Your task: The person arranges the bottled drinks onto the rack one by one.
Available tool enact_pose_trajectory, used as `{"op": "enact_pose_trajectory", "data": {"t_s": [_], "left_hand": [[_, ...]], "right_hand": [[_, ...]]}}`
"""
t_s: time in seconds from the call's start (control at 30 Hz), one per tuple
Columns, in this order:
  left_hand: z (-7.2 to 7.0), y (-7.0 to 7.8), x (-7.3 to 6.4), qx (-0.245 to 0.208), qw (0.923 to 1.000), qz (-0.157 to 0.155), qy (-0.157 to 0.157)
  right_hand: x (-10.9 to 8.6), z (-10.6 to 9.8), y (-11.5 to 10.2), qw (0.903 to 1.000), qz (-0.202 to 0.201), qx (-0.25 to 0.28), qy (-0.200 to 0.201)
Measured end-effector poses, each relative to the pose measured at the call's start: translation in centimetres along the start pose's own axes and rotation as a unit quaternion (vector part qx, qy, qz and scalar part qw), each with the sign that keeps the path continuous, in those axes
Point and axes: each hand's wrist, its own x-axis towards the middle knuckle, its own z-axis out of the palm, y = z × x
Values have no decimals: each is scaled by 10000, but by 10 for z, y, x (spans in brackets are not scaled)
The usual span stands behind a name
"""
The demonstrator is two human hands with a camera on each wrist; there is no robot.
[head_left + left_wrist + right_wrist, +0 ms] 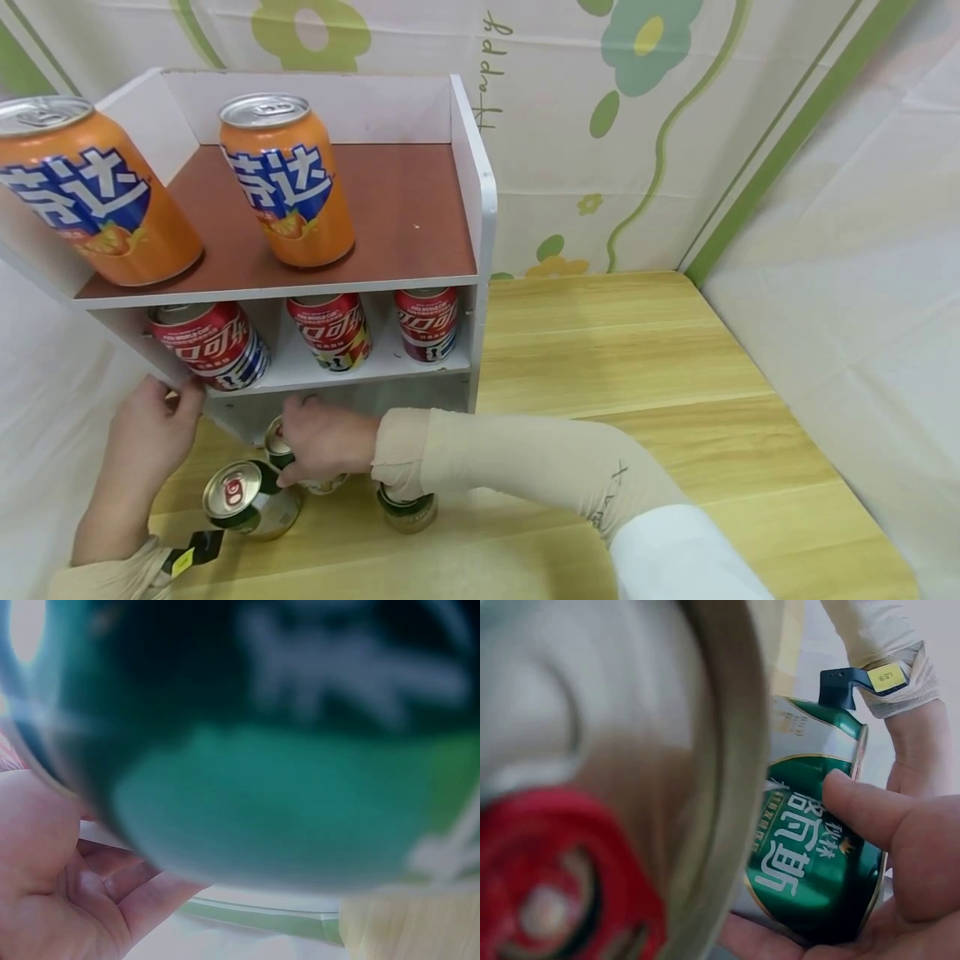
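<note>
My right hand [330, 437] grips a green can [279, 454] below the shelf unit's middle board. In the right wrist view, its thumb [862, 806] lies along that green can, which has white lettering and sits tilted. My left hand [153, 433] holds the lower left edge of the white shelf unit [474, 208]; its fingertips are partly hidden. Close to the left hand stands another green can [255, 500] with a red tab, which fills much of the left wrist view as a blurred green can [285, 802]. A third green can [408, 510] is partly covered by my right wrist.
Two orange soda cans [288, 187] stand on the brown top board [405, 208]. Three red cola cans [330, 333] line the middle board. The wooden table [637, 400] extends to the right, with a flowered curtain [555, 167] behind. A large can top [622, 750] blocks the right wrist view's left side.
</note>
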Motion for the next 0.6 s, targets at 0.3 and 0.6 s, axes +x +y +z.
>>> {"op": "enact_pose_trajectory", "data": {"t_s": [0.3,0.6], "left_hand": [[0,0,2,17,10000,4,-27],[0,-2,0,5,10000,75,27]], "right_hand": [[5,1,1,9991,348,184,184],[9,0,0,9989,368,302,-37]]}}
